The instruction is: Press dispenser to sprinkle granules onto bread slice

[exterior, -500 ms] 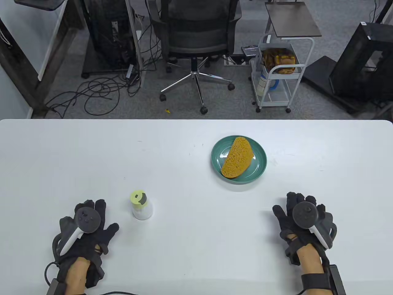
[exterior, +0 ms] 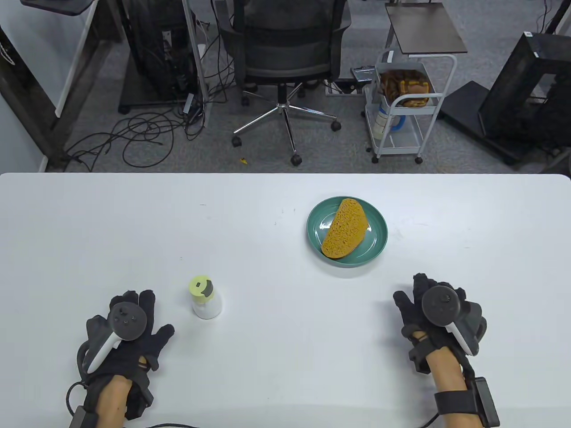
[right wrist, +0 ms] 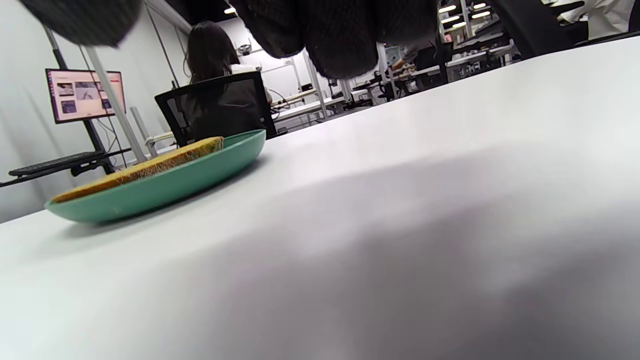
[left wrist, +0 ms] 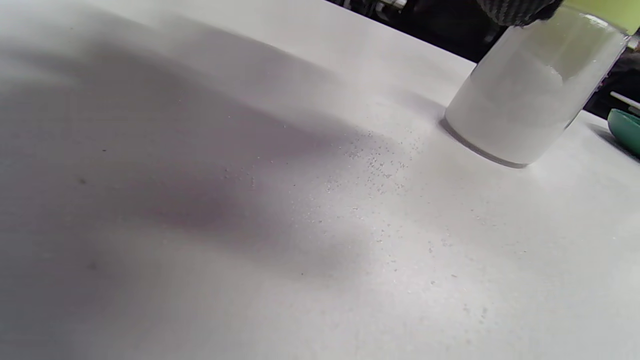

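A small clear dispenser (exterior: 206, 298) with white granules and a yellow-green cap stands upright on the white table (exterior: 267, 276), left of centre; in the left wrist view the dispenser (left wrist: 530, 95) fills the top right. A golden bread slice (exterior: 344, 228) lies on a green plate (exterior: 377, 234), right of centre; the right wrist view shows the plate (right wrist: 165, 187) and bread slice (right wrist: 145, 167) from the side. My left hand (exterior: 134, 323) lies flat just left of the dispenser, apart from it. Flat at the near right lies my right hand (exterior: 435, 307), holding nothing.
Loose granules (left wrist: 370, 165) are scattered on the table beside the dispenser. Beyond the far table edge stand an office chair (exterior: 285, 58) and a white cart (exterior: 401, 107). A person sits far off in the right wrist view.
My right hand has slid slightly forward and left toward the plate. The left hand, dispenser and plate are where they were.
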A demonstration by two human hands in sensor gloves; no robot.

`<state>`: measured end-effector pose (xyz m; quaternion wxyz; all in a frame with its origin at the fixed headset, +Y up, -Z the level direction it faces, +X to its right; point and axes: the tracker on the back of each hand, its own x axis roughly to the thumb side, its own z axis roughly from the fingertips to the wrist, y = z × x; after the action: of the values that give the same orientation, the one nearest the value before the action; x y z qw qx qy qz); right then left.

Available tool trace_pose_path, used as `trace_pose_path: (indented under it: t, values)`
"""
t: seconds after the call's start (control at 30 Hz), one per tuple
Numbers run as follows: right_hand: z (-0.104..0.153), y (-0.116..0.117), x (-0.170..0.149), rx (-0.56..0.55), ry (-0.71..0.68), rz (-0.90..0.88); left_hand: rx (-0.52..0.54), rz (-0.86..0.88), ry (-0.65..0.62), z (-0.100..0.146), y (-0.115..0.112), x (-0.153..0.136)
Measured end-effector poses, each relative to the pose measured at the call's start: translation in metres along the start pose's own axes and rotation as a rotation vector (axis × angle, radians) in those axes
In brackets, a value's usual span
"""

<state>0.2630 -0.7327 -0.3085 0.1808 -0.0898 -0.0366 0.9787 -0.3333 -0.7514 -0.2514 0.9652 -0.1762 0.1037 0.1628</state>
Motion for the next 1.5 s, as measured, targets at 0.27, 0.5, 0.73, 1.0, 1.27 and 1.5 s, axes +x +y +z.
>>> trace_pose_path:
  t: [0.27, 0.5, 0.73, 1.0, 1.27, 1.5]
  values:
    - [-0.067, 0.025, 0.055, 0.014, 0.238, 0.106, -0.004, -0.019, -0.027, 0.002, -0.003, 0.008]
    - [-0.110, 0.056, 0.057, 0.005, 0.449, 0.226, -0.015, -0.005, -0.031, 0.001, -0.003, 0.009]
    - [-0.127, 0.064, 0.050, 0.026, 0.555, 0.117, -0.026, -0.023, -0.041, -0.002, -0.006, 0.013]
    - [-0.107, 0.053, 0.046, 0.102, 0.278, -0.166, -0.037, -0.004, -0.024, -0.005, -0.006, 0.010]
    - [-0.021, 0.041, 0.091, 0.191, 0.106, -0.281, -0.051, 0.005, -0.046, -0.005, -0.008, 0.012]
    - [0.011, 0.072, 0.115, 0.221, 0.147, -0.184, -0.069, 0.000, -0.060, -0.004, -0.012, 0.012]
